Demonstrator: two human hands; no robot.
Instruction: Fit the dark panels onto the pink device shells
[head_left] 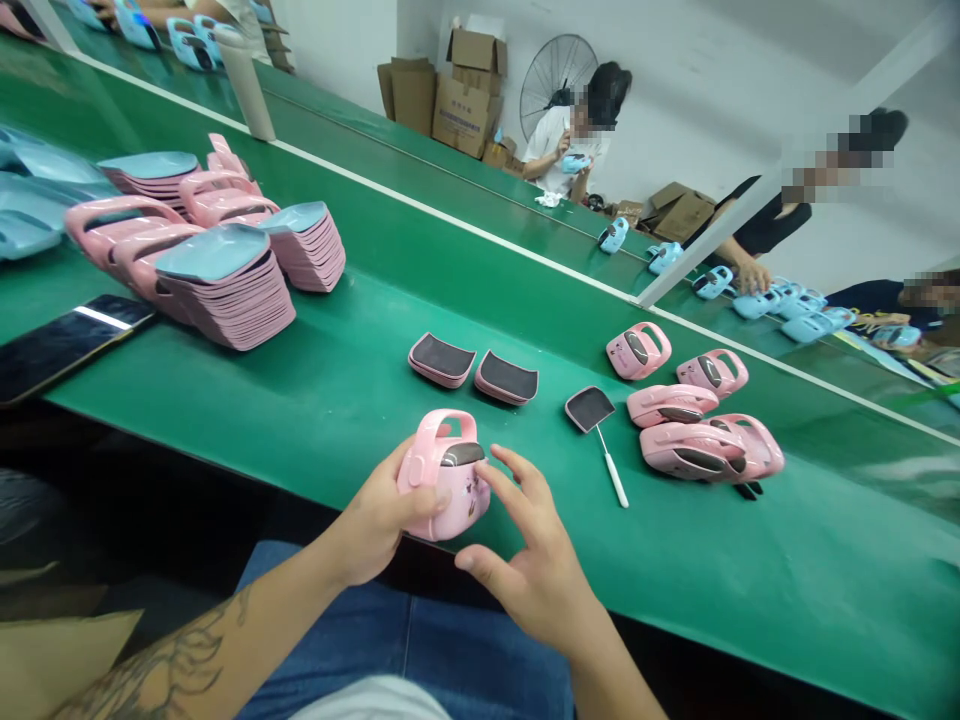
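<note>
My left hand grips a pink plastic casing with a loop handle and a dark window, held at the bench's front edge. Fingers spread, my right hand is at the casing's right side, its fingertips at or near the dark window; whether they touch I cannot tell. Beyond the casing lie two small stacks of curved dark panels with pink rims, a left stack and a right stack. A single dark panel lies farther right, beside a white-handled screwdriver.
Several finished-looking pink casings stand to the right. At left are tall stacks of pink and blue curved panels and a phone. A white rail divides the green bench. Across it, people handle blue casings.
</note>
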